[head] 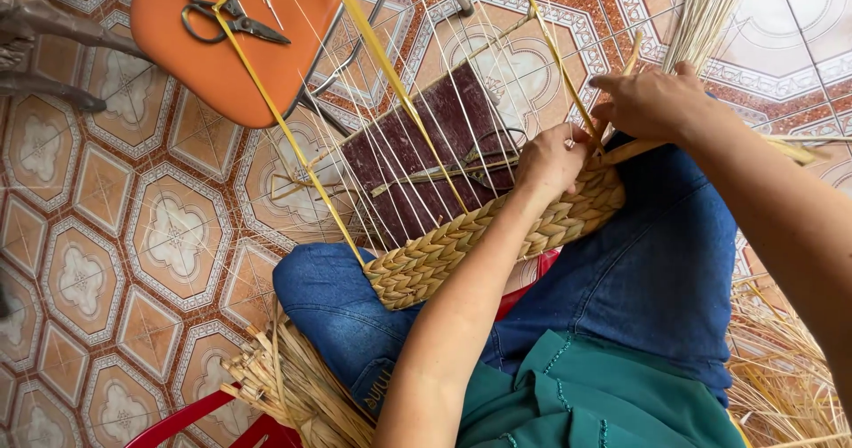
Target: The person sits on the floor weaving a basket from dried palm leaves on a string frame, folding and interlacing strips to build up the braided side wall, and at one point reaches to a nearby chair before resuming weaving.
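A half-woven straw basket (461, 248) rests on my lap against a dark maroon board (417, 159), with thin pale upright strands and yellow strips (266, 102) fanning out from it. My left hand (552, 159) pinches the woven rim at its right end. Just beyond it, my right hand (652, 102) grips a flat straw strand (635, 149) at the same spot. Both hands are closed on the weaving.
An orange chair seat (222, 53) at the upper left carries a pair of scissors (226, 17). Loose straw bundles lie by my left knee (293, 381) and at the right (781, 350). A red stool edge (191, 417) shows below. Patterned floor tiles surround everything.
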